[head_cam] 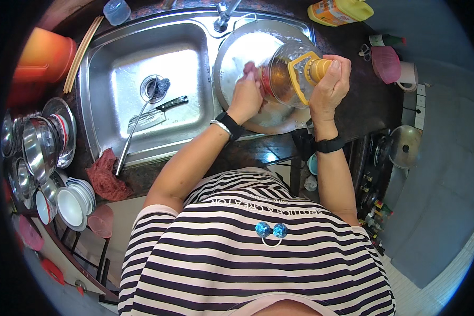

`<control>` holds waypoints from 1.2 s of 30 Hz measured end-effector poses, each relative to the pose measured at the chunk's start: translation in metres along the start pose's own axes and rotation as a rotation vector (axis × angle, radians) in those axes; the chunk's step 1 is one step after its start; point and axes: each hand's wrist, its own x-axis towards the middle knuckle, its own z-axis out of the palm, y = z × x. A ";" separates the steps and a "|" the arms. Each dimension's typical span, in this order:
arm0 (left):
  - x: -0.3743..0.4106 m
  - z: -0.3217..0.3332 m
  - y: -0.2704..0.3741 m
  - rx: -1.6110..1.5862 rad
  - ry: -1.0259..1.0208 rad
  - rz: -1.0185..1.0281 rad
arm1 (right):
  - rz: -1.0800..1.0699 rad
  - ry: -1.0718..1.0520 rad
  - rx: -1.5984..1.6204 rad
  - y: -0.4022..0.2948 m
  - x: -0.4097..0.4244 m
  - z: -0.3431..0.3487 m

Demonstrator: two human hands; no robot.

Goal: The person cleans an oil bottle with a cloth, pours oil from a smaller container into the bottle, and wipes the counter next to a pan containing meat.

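Note:
A large clear plastic oil bottle (282, 81) with a yellow cap and handle lies tilted over a wide round metal basin (256, 41). Amber liquid shows inside it. My right hand (332, 85) grips the bottle at its yellow cap. At the bottle's other end, my left hand (247, 94) presses a reddish cloth (251, 68) against its side; part of the cloth is hidden behind the fingers and the bottle. The basin sits over the right part of the stainless steel sink (142, 29).
In the left sink bowl lie a cleaver (150, 118) and a long metal rod (136, 130) reaching over the front edge. A red rag (108, 175) hangs there. Stacked bowls (77, 203) crowd the left; a yellow jug (339, 12) and pink cup (385, 65) stand right.

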 end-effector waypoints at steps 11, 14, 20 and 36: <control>0.011 -0.019 -0.011 -0.543 -0.145 -0.357 | 0.326 0.107 0.202 0.010 -0.014 -0.033; 0.003 -0.053 0.014 -0.391 -0.360 -0.254 | 0.638 0.057 0.167 0.043 -0.071 -0.071; -0.042 -0.046 0.050 -0.295 -0.632 0.041 | 1.106 -0.383 0.792 0.009 -0.140 -0.054; 0.015 -0.059 0.169 0.266 0.128 0.811 | 0.679 0.086 0.915 -0.012 -0.047 -0.109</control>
